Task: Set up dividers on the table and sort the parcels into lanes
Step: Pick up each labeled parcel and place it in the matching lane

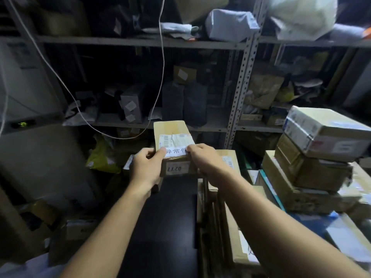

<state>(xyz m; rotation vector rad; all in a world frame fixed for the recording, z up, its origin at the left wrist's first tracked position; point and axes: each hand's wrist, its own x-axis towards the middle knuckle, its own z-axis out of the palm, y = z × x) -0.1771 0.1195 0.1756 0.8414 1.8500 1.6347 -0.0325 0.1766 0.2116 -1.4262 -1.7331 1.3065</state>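
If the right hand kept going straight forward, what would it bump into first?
Probably the cardboard box whose paper slip the right hand already pinches; behind it stands the metal shelf, though depth is unclear.

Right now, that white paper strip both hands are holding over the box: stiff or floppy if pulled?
Likely floppy: the white paper strip looks thin, pinched by left hand and right hand. Probably light and tearable. It lies against the cardboard box; whether it is stuck is unclear.

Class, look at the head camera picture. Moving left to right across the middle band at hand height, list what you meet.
Yellow bag → left hand → white paper slip pinched by both hands over a cardboard box → right hand → stack of cardboard boxes at the right.
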